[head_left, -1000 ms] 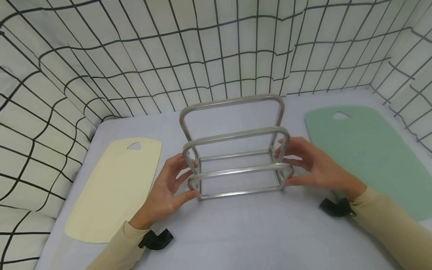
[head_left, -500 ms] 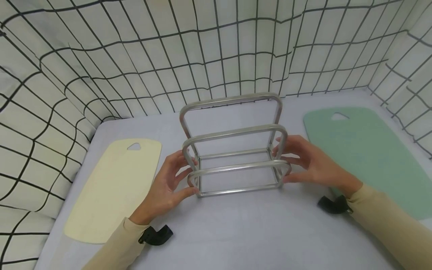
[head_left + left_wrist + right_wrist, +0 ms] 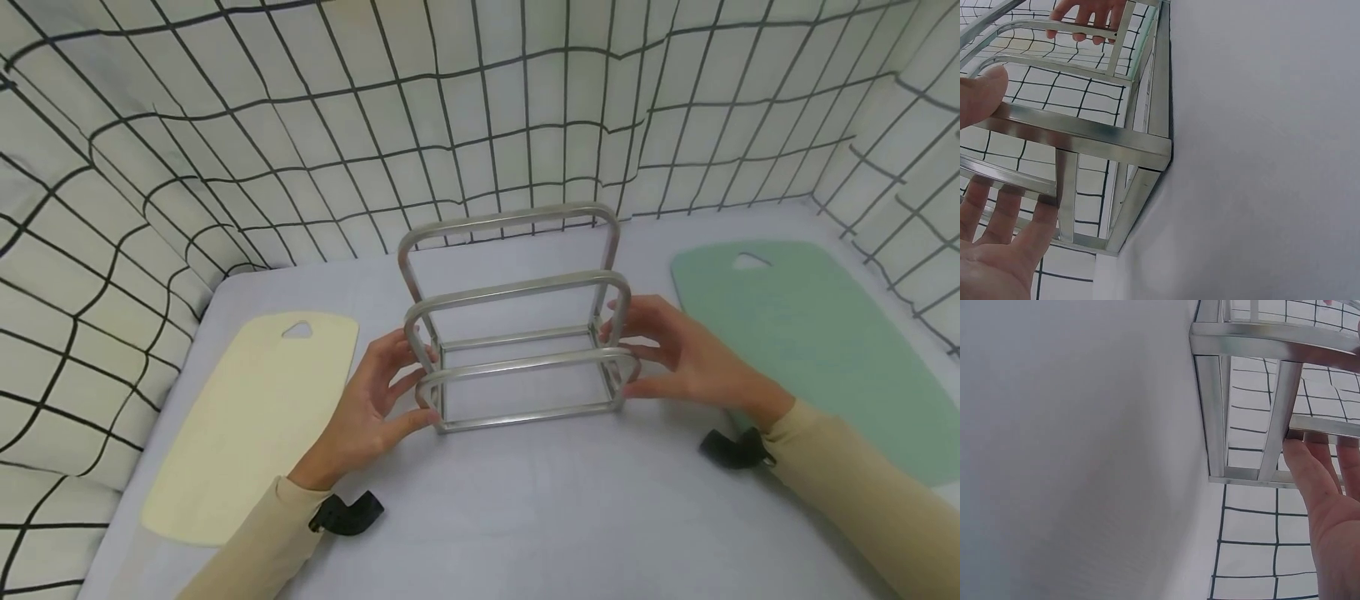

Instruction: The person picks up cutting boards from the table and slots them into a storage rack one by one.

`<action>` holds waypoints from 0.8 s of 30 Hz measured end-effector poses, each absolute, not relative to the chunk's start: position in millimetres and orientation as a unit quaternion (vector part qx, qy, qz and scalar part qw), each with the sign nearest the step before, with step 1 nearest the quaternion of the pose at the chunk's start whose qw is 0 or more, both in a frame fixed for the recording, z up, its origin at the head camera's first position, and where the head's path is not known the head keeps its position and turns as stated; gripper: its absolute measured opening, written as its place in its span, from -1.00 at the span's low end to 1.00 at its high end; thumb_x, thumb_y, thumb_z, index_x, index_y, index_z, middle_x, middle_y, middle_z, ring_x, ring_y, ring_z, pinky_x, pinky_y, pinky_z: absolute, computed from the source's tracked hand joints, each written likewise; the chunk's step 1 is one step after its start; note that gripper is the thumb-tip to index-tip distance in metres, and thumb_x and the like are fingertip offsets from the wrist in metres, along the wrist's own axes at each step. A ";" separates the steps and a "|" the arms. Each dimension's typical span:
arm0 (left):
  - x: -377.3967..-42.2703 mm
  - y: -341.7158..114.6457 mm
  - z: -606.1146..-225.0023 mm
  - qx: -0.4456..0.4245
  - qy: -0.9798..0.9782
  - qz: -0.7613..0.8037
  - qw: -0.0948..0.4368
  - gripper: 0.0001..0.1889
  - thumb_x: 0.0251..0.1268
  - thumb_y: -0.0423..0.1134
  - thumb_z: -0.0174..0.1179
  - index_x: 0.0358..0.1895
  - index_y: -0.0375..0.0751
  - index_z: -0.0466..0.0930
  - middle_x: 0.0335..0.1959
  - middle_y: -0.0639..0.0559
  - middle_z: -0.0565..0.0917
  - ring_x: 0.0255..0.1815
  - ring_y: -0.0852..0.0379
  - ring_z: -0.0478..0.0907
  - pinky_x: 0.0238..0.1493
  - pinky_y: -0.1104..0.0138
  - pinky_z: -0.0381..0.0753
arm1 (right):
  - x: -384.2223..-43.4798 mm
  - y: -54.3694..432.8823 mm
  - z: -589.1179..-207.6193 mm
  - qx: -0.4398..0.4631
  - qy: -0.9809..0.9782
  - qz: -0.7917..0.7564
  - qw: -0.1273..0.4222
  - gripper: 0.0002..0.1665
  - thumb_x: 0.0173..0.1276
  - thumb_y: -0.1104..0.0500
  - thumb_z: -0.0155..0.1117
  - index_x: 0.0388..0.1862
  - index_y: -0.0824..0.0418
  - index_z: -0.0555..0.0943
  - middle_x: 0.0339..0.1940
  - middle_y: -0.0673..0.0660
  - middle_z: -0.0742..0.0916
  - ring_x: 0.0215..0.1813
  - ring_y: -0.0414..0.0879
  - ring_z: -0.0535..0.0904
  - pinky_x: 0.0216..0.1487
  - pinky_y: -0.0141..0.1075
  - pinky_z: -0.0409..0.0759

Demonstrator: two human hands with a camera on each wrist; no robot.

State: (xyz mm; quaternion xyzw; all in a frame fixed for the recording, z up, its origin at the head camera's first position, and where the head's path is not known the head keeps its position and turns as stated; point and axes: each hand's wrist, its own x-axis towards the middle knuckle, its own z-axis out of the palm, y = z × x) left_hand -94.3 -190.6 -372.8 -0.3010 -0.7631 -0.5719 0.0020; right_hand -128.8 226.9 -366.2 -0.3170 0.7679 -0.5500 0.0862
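A silver metal rack with three rounded hoops [image 3: 517, 292] stands upright on the white-covered table, its tallest hoop at the back. My left hand [image 3: 369, 412] holds its left end. In the left wrist view, the thumb lies on the front bar [image 3: 1079, 134] and several fingers curl under a hoop further back. Gripping the opposite end is my right hand [image 3: 686, 358], its thumb near the low front hoop. The right wrist view shows those fingers [image 3: 1313, 472] against a hoop's underside. Parts of some fingertips are hidden behind the bars.
A cream cutting board [image 3: 255, 425] lies flat to the left of the rack. On the right lies a larger green cutting board [image 3: 810, 350], partly under the right forearm's outline. White cloth with a black grid [image 3: 510, 108] walls the table's back and sides.
Both hands, still gripping the rack, have shifted it slightly away from me and a little to the left. The two boards stay in place on the table.
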 end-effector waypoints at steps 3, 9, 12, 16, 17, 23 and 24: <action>-95.4 -191.4 -372.9 -0.296 -0.769 -0.566 0.000 -0.01 0.09 -0.65 0.40 0.59 -0.22 0.07 0.31 -0.09 0.47 0.46 0.18 0.41 0.49 0.43 0.44 | -130.3 225.9 -366.9 -0.312 0.772 -0.547 0.089 0.08 0.06 0.41 0.62 0.52 0.17 0.28 0.30 0.30 0.58 0.37 -0.22 0.55 0.35 -0.50 0.53; -97.1 -192.2 -371.7 -0.283 -0.780 -0.558 -0.009 0.01 0.12 -0.62 0.40 0.61 -0.14 0.06 0.34 0.07 0.46 0.49 0.13 0.40 0.51 0.41 0.42 | -134.4 225.3 -368.0 -0.310 0.771 -0.550 0.088 0.08 0.05 0.44 0.61 0.52 0.17 0.28 0.31 0.32 0.57 0.37 -0.21 0.55 0.35 -0.49 0.54; -98.2 -192.5 -372.4 -0.287 -0.781 -0.555 -0.007 0.00 0.12 -0.62 0.40 0.61 -0.16 0.06 0.34 -0.04 0.46 0.47 0.19 0.40 0.49 0.43 0.44 | -135.6 225.5 -369.2 -0.311 0.768 -0.552 0.090 0.08 0.05 0.44 0.62 0.52 0.17 0.28 0.30 0.30 0.57 0.37 -0.21 0.55 0.35 -0.49 0.54; -100.5 -192.1 -372.2 -0.293 -0.776 -0.559 -0.003 0.00 0.13 -0.63 0.39 0.61 -0.16 0.05 0.32 -0.22 0.44 0.47 0.19 0.40 0.49 0.42 0.44 | -137.4 225.4 -370.2 -0.312 0.765 -0.557 0.091 0.09 0.06 0.45 0.60 0.53 0.18 0.26 0.31 0.32 0.56 0.38 -0.21 0.54 0.35 -0.49 0.55; -101.3 -191.9 -372.3 -0.293 -0.775 -0.560 -0.002 0.00 0.13 -0.63 0.39 0.61 -0.16 0.06 0.32 -0.24 0.45 0.47 0.18 0.40 0.49 0.43 0.44 | -137.9 225.5 -370.1 -0.311 0.763 -0.559 0.092 0.10 0.06 0.45 0.60 0.54 0.19 0.25 0.32 0.34 0.55 0.38 -0.21 0.54 0.35 -0.48 0.56; -105.1 -192.4 -373.1 -0.293 -0.772 -0.565 0.002 0.00 0.13 -0.64 0.38 0.61 -0.17 0.06 0.31 -0.25 0.46 0.46 0.13 0.41 0.48 0.46 0.44 | -141.1 224.5 -369.5 -0.308 0.769 -0.553 0.087 0.10 0.06 0.44 0.61 0.54 0.25 0.23 0.32 0.34 0.56 0.38 -0.25 0.54 0.35 -0.50 0.53; -105.7 -192.4 -373.1 -0.293 -0.772 -0.565 0.003 0.00 0.12 -0.64 0.39 0.61 -0.17 0.06 0.32 -0.23 0.47 0.47 0.11 0.41 0.48 0.46 0.44 | -141.7 224.4 -369.7 -0.306 0.771 -0.552 0.086 0.11 0.06 0.44 0.61 0.54 0.23 0.23 0.32 0.34 0.56 0.38 -0.26 0.54 0.35 -0.50 0.53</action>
